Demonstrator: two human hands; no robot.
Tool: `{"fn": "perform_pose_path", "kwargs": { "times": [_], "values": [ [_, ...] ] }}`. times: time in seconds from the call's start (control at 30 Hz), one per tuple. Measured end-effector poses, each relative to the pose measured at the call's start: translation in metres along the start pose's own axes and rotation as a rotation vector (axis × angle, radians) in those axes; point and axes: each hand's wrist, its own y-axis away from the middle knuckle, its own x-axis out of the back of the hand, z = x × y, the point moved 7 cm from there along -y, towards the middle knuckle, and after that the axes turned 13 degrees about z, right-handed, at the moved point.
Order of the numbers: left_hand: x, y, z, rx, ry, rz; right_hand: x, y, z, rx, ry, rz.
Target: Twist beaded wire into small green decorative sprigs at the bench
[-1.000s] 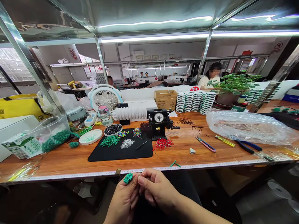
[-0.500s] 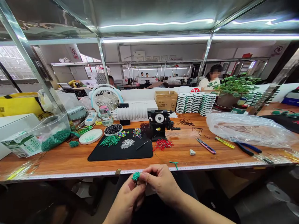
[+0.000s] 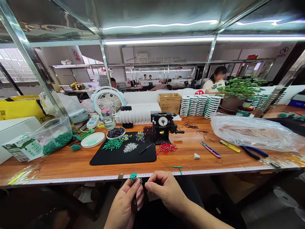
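Observation:
Just below the table's front edge, my left hand (image 3: 127,200) pinches a small bundle of green pieces (image 3: 133,175) between thumb and fingers, their knobbly tips pointing up. A thin dark length hangs below its fingers. My right hand (image 3: 165,189) sits a short gap to the right, thumb and forefinger pressed together; anything between them is too small to make out. On the table beyond lies a black mat (image 3: 114,159) bearing green pieces (image 3: 111,145), silvery small parts (image 3: 130,147), coloured beads (image 3: 140,136) and a dark pointed tool (image 3: 145,148).
A black hand-cranked machine (image 3: 163,127) carrying white discs stands behind the mat, red threads (image 3: 166,147) before it. Snips (image 3: 210,149), a yellow tool (image 3: 230,146) and pliers (image 3: 254,152) lie rightward. A small green T-shaped piece (image 3: 178,168) rests near the edge.
My left hand has moved slightly left with the green bundle and turned. The right hand has come away from the bundle, leaving a gap between the hands.

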Motion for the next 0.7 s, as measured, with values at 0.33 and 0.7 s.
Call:
{"fn": "perform_pose_path", "kwargs": {
  "times": [0.33,0.7],
  "values": [
    [0.016,0.002,-0.006,0.03,0.088,0.083,-0.006,0.014,0.0,0.16,0.071,-0.068],
    [0.031,0.005,-0.02,0.14,0.139,0.114,-0.012,0.019,0.011,0.152,0.151,-0.102]
  ]
}}
